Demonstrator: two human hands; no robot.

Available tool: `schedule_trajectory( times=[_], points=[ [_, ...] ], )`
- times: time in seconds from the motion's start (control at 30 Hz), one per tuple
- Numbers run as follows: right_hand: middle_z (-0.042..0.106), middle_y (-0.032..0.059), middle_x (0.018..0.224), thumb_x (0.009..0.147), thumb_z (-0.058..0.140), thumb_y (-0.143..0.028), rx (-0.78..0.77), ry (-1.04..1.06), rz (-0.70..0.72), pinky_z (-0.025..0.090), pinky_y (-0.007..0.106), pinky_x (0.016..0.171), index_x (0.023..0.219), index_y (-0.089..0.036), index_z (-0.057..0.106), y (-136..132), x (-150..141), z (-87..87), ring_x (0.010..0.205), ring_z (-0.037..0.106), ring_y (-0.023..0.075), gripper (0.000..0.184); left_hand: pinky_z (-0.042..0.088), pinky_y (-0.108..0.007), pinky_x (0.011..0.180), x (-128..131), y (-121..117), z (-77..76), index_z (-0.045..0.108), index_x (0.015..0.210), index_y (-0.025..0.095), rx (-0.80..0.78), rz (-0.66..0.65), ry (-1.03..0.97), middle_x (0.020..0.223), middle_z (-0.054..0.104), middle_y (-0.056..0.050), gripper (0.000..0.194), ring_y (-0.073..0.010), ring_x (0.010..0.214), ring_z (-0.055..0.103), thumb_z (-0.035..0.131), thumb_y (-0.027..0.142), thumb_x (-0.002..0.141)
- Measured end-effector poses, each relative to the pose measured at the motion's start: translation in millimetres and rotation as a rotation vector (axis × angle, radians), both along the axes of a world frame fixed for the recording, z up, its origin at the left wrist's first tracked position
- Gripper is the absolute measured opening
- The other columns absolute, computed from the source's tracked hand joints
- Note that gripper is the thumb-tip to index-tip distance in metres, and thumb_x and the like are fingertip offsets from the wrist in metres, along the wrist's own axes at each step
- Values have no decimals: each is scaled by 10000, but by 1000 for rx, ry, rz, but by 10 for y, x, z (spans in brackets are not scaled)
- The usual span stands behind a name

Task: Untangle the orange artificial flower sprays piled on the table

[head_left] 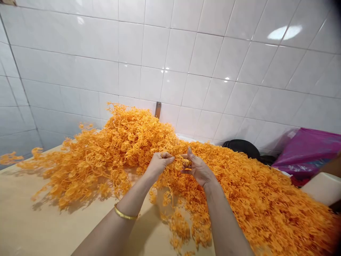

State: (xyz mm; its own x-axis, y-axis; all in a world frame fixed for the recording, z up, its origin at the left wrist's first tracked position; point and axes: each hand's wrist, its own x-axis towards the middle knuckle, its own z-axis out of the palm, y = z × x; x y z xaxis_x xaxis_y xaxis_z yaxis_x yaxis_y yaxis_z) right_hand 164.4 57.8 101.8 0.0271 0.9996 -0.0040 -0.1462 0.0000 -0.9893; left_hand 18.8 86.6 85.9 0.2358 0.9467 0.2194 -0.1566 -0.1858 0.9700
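Note:
My left hand is pinched, thumb against forefinger, on the thin end of an orange plastic flower sprig over the middle of the table. Just to the right, my right hand has its thumb raised away from its fingers. Those fingers reach toward the sprig, and orange bits show between them; whether they touch it I cannot tell. Behind and left of my hands rises a loose heap of branching orange plastic flowers. A denser orange pile spreads along the right side, and several small clusters lie below my hands.
The pale tan tabletop runs along the front left. A white tiled wall stands behind, with a small brown bracket against it. At the back right are a black round object, a purple plastic bag and a white block-like object.

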Motion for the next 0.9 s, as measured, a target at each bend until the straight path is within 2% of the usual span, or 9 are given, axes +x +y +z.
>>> schedule_trajectory(
  times=[0.07,0.17,0.37,0.6,0.7,0.77,0.9],
  points=[
    [507,2,736,593,636,-465,29,-90,29,430,248,539,693,-166,574,-3,8,-9,557,450,79,321,237,-228,512,23,2,-14,483,502,143,33,-8,33,461,384,48,206,-64,477,301,612,284,578],
    [470,-34,628,563,664,-434,52,-203,43,375,220,536,632,-161,524,14,-2,-42,548,422,68,314,217,-227,492,55,8,-40,473,502,147,64,-35,75,454,358,51,180,-64,465,281,578,267,586],
    [422,-70,543,537,682,-375,149,-182,3,345,233,560,634,-183,422,75,-37,-124,528,413,77,338,198,-227,478,69,-14,-56,469,487,148,24,10,109,449,361,51,162,-62,457,275,571,241,571],
    [420,-54,570,615,618,-375,401,-380,-255,338,233,555,601,-183,430,167,-20,-215,547,400,89,268,240,-245,521,88,-27,-85,523,458,149,-58,-134,127,452,420,29,212,-88,497,342,634,312,537],
    [439,-44,551,617,607,-376,393,-336,-404,350,239,534,589,-187,424,224,-80,-273,532,431,101,264,250,-248,532,107,-21,-100,518,451,152,-22,-143,121,446,423,28,215,-91,498,351,633,306,549],
    [446,-39,546,623,592,-390,379,-304,-452,364,243,522,597,-194,413,261,-99,-301,523,447,106,267,250,-249,531,97,-33,-80,518,453,153,-12,-149,117,442,418,29,218,-91,493,349,628,308,559],
    [471,-38,517,596,593,-415,316,-106,-643,405,264,501,659,-209,396,291,69,-280,490,487,120,292,275,-248,567,12,-106,61,523,455,155,-3,-279,99,463,439,28,195,-95,516,381,647,272,549]
  ],
)
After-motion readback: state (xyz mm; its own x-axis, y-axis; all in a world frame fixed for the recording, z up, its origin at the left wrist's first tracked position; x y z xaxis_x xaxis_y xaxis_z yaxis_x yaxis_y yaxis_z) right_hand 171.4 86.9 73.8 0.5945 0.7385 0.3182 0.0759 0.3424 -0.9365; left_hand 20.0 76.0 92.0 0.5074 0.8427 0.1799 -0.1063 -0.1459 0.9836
